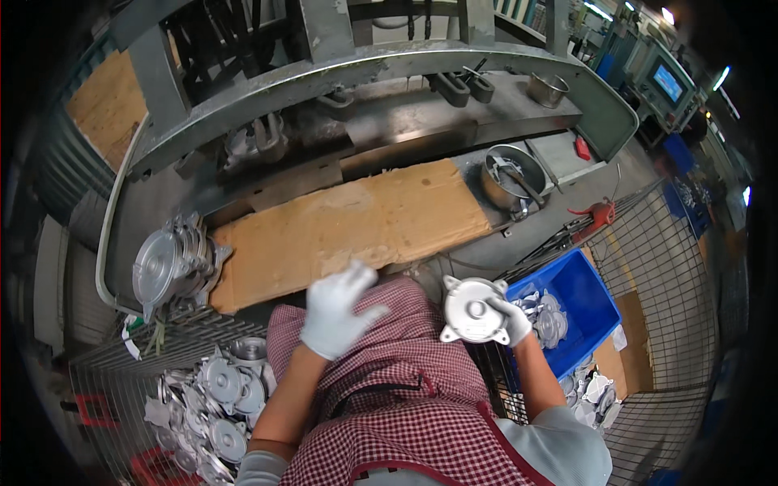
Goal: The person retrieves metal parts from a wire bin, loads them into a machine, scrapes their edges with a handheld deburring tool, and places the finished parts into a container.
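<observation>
My right hand (519, 324), in a pale glove, grips a round silvery cast-metal cover (468, 309) with small lugs around its rim. The cover is held up beside a blue bin (582, 279), in which similar metal parts (551, 324) lie. My left hand (336, 314), also gloved, hangs in front of my checked apron with thumb and fingers apart and nothing in it. Nearest to it is the brown cardboard sheet (348, 219) on the bench. At the sheet's left end stands a stack of similar covers (160, 266).
A wire basket heaped with metal covers (227, 437) stands on my left. Another wire basket (664, 324) surrounds the blue bin on the right. On the bench are a metal pot (510, 190) with tools and a smaller metal bowl (549, 91). A red-handled tool (598, 215) hangs nearby.
</observation>
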Motion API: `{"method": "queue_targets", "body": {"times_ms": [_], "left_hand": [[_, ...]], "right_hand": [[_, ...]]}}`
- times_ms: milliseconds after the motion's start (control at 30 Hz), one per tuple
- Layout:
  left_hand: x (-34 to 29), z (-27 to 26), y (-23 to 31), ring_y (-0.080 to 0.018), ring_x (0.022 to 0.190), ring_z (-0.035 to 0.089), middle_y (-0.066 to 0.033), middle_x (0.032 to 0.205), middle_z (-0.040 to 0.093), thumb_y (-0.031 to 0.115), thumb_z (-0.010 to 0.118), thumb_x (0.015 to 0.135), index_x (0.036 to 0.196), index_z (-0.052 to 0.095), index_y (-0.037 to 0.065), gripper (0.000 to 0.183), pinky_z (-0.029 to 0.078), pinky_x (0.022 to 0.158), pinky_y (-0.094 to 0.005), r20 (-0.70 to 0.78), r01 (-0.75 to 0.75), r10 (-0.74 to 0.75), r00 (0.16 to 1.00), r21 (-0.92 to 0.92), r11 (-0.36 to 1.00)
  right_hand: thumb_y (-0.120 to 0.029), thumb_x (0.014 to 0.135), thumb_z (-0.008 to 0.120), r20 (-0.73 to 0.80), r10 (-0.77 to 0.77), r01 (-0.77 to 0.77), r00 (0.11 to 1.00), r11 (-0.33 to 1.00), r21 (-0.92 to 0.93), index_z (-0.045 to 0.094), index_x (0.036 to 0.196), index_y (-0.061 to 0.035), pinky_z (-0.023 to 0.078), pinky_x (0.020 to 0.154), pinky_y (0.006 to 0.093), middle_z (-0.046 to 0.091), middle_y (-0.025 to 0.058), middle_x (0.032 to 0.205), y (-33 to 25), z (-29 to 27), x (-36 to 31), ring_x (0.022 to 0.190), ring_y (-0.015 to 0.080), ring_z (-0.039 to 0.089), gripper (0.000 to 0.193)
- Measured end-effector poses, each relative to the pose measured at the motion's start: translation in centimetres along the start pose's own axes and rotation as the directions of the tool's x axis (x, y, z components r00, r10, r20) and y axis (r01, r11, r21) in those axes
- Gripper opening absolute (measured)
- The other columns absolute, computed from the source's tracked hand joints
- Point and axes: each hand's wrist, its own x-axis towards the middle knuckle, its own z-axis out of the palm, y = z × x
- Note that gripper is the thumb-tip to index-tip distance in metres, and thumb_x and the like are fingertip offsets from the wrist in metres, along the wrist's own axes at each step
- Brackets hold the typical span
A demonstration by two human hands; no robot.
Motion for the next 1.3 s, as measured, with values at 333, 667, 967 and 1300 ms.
{"method": "queue_targets", "body": {"times_ms": [333, 667, 967, 1300], "left_hand": [[-0.8, -2.4, -14.1, -0.0349, 0.111, 0.06, -0.0184, 0.123, 0.064, 0.032, 0.071, 0.081, 0.111, 0.067, 0.003, 0.042, 0.046, 0.096, -0.0433, -0.318, 0.449, -0.343, 0.884, 0.376, 0.81], [-0.3, -1.5, -13.7, -0.0325, 0.108, 0.061, -0.0155, 0.119, 0.066, 0.028, 0.072, 0.08, 0.103, 0.071, 0.005, 0.033, 0.047, 0.094, -0.043, -0.312, 0.403, -0.294, 0.903, 0.384, 0.831], [-0.1, -1.3, -13.8, -0.0317, 0.109, 0.061, -0.0143, 0.119, 0.067, 0.028, 0.073, 0.08, 0.102, 0.072, 0.006, 0.031, 0.047, 0.095, -0.0424, -0.321, 0.422, -0.315, 0.893, 0.356, 0.834], [-0.3, -1.6, -13.7, -0.0309, 0.11, 0.06, -0.0129, 0.119, 0.067, 0.03, 0.072, 0.08, 0.102, 0.072, 0.007, 0.031, 0.046, 0.095, -0.0423, -0.318, 0.436, -0.33, 0.889, 0.363, 0.823]], "right_hand": [[-0.028, 0.09, 0.065, -0.753, -0.034, 0.276, 0.657, 0.941, 0.198, 0.063, 0.074, -0.0186, 0.043, 0.04, 0.0245, 0.051, -0.0055, 0.054, 0.4, -23.1, 1.4, 0.044, 0.012, 0.049, 0.019], [-0.037, 0.085, 0.069, 0.146, -0.889, -0.064, 0.434, -0.192, -0.979, 0.068, 0.085, -0.0041, 0.047, 0.066, 0.0422, 0.064, 0.0209, 0.074, -5.9, 4.5, 1.4, 0.07, 0.0336, 0.063, 0.033], [-0.051, 0.091, 0.052, 0.254, -0.802, -0.283, 0.54, -0.457, -0.843, 0.062, 0.124, -0.0159, 0.051, 0.084, 0.0454, 0.068, 0.0207, 0.1, -17.3, 12.5, 1.8, 0.094, 0.0384, 0.065, 0.049], [-0.033, 0.087, 0.064, 0.35, -0.889, -0.047, 0.295, -0.379, -0.924, 0.065, 0.12, -0.0095, 0.051, 0.087, 0.0435, 0.068, 0.0196, 0.104, -17.4, 12.5, 0.3, 0.098, 0.0372, 0.065, 0.041]]}}
